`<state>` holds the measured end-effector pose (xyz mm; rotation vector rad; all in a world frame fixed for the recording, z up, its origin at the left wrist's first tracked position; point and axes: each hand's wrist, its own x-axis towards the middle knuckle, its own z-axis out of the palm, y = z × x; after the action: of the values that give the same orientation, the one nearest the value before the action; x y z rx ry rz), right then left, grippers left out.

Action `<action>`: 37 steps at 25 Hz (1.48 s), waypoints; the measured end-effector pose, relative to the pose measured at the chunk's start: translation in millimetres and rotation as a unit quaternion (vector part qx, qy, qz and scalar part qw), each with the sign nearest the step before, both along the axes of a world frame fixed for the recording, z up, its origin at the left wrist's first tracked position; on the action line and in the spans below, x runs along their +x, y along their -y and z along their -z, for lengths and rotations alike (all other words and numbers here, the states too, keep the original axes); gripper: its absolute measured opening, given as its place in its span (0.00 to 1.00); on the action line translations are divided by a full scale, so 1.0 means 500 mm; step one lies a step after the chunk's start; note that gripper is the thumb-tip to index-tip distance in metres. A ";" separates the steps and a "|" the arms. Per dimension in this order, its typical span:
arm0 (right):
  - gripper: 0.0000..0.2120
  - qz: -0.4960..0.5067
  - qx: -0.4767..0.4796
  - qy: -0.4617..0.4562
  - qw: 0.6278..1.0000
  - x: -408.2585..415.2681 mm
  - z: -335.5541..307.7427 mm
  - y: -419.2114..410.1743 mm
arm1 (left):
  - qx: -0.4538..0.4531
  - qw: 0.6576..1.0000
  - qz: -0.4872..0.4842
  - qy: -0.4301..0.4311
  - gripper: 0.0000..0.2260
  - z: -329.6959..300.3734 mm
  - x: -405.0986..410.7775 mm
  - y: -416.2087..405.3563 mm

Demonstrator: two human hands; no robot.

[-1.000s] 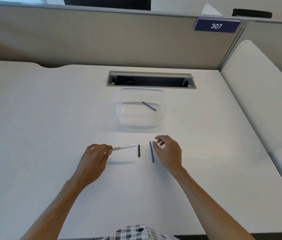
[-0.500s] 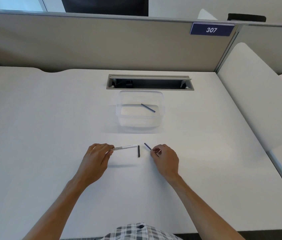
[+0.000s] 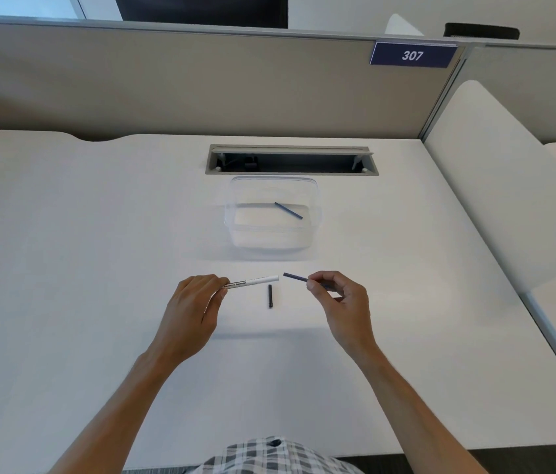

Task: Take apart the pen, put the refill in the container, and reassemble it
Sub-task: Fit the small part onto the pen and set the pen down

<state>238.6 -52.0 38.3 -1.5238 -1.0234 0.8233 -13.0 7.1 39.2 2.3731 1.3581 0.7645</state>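
Observation:
My left hand (image 3: 194, 309) grips the white pen barrel (image 3: 256, 281), whose open end points right. My right hand (image 3: 341, 302) pinches a thin dark blue refill (image 3: 295, 277) above the desk; its free tip sits just right of the barrel's open end, with a small gap between. A short black pen piece (image 3: 270, 295) lies on the desk below that gap. Farther back stands a clear plastic container (image 3: 235, 213), and another blue refill (image 3: 288, 210) lies inside it.
A grey cable slot (image 3: 292, 159) with its lid up is set in the white desk (image 3: 64, 234) behind the container. Beige partition walls close the back and right sides. A white side panel (image 3: 495, 186) rises at the right.
My right hand picked the blue refill up off the desk and lifted it, turning its tip toward the barrel's open end. My left hand kept holding the barrel in place.

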 end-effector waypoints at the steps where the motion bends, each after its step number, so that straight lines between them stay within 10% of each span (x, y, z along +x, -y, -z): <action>1: 0.06 0.000 0.004 -0.005 1.000 -0.001 -0.005 0.002 | 0.000 1.000 0.001 0.000 0.09 -0.002 0.001 0.000; 37: 0.07 -0.016 -0.032 0.018 0.999 -0.011 -0.010 0.006 | 0.017 0.999 0.036 -0.022 0.07 0.000 0.010 0.001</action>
<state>233.3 -55.0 43.3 -1.5837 -1.0595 0.8616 -8.1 6.5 39.0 2.4642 1.2775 0.7250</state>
